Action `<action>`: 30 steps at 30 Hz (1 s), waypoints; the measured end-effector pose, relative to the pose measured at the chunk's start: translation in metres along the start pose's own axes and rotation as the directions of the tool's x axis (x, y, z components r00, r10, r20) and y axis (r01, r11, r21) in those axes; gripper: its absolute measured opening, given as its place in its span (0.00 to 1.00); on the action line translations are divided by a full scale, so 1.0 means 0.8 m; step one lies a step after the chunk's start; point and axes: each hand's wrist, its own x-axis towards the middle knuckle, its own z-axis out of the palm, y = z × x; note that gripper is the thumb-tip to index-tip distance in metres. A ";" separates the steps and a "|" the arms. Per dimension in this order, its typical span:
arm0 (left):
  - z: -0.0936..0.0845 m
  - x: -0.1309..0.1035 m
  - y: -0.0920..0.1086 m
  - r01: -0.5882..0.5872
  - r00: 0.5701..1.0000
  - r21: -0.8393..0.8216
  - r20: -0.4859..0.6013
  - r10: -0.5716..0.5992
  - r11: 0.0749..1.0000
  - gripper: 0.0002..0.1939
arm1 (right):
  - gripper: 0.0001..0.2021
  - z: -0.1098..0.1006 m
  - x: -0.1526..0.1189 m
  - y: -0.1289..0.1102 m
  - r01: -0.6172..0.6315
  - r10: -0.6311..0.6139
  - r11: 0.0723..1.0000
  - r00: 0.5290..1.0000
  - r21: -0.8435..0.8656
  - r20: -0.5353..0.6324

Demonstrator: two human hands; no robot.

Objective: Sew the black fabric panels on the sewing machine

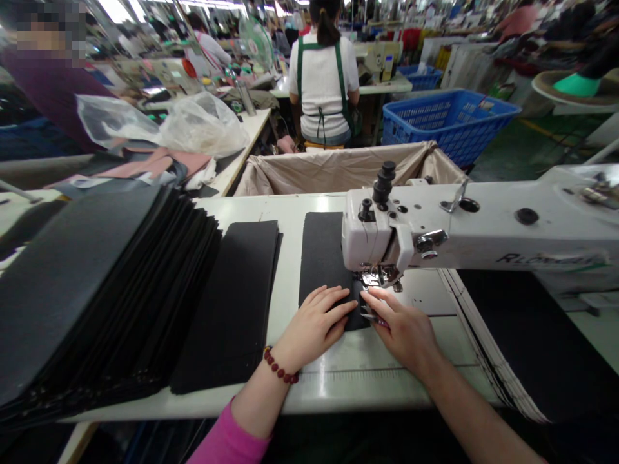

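A black fabric panel (325, 251) lies on the white table under the head of a sewing machine (370, 241). My left hand (319, 319) rests flat on the panel's lower part, fingers spread toward the needle area. Just right of the presser foot (377, 279), my right hand (403, 328) has its fingertips at the panel's edge. Small metal snips (370, 316) stick out from under its curled fingers. The needle itself is too small to make out.
Stacks of black panels stand at the left (97, 270) and left of centre (236, 277), another (527, 322) at the right. Behind the table are a beige cloth-lined bin (338, 169), a blue basket (445, 119) and a seated person (323, 84). Plastic bags (198, 125) lie back left.
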 end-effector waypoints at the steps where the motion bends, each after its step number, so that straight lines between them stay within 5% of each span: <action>1: 0.000 0.000 0.000 0.002 1.000 0.003 0.003 -0.002 1.000 0.22 | 0.28 0.000 0.000 0.000 0.000 0.000 1.000 1.000 0.002 0.000; 30: 0.008 0.019 -0.008 0.135 0.991 0.051 -0.018 -0.134 0.990 0.22 | 0.27 -0.001 -0.001 0.002 -0.005 0.005 1.000 1.000 0.023 0.001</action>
